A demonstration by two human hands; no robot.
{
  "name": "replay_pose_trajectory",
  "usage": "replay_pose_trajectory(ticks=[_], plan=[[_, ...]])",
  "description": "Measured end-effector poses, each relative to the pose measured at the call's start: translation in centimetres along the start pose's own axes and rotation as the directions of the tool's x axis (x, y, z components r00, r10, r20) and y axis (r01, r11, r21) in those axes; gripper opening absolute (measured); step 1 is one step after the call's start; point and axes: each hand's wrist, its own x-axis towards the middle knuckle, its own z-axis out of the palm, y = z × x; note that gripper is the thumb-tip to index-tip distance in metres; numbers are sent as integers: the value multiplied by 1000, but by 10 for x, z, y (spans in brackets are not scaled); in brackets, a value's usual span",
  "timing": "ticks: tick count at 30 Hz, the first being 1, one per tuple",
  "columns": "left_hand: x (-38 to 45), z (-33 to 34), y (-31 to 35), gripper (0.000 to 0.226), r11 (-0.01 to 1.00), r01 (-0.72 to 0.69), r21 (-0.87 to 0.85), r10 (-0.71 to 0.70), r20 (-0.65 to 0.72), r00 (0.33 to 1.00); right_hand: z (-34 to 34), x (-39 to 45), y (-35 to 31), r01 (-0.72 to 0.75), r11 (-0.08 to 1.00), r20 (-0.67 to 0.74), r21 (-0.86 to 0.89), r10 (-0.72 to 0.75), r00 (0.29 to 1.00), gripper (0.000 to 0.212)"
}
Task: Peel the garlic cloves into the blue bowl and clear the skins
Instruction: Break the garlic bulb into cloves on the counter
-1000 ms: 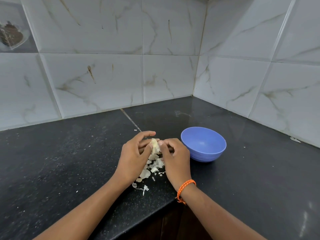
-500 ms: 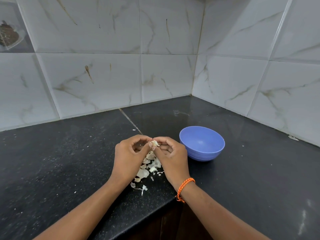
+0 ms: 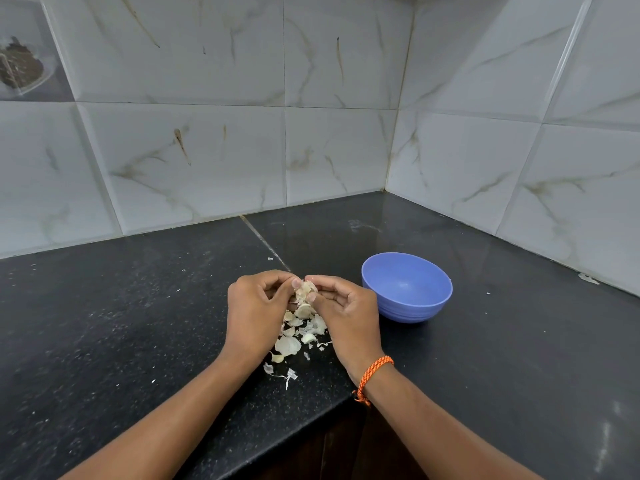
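Garlic clove (image 3: 304, 292): between both hands' fingertips, above skins (image 3: 294, 337).
Left hand (image 3: 256, 306): curled, pinching it.
Right hand (image 3: 346, 310): curled, pinching it.

Black speckled stone bench (image 3: 104, 323) running into a corner, with a grout seam (image 3: 265, 242) crossing its top and pale specks scattered over the surface. White marble-pattern wall tiles (image 3: 214, 157) on both walls, brown-veined, meeting at the corner joint (image 3: 398, 109). Decorative picture tile (image 3: 24, 57) at upper left; orange braided wristband (image 3: 374, 374) on one wrist.
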Motion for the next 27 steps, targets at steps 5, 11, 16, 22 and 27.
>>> replay_pose_trajectory(ticks=[5,11,16,22,27], plan=[[0,0,-1,12,991,82,-104,-83,-5,997,-1,2,3,3,1000,2,-23,-3,1000,26],[-2,2,-2,14,984,107,-145,-101,49,994,1,2,4,35,996,-27,-81,-37,999,25],[-3,5,-3,21,968,187,-169,-175,81,981,1,4,9,41,963,-92,-266,-68,993,24],[-3,4,-1,8,929,270,-253,-231,176,957,2,1,5,92,953,-92,-287,-123,988,23],[2,1,-6,7,900,311,-306,-274,158,949,1,0,2,51,986,-63,-157,-62,996,36]])
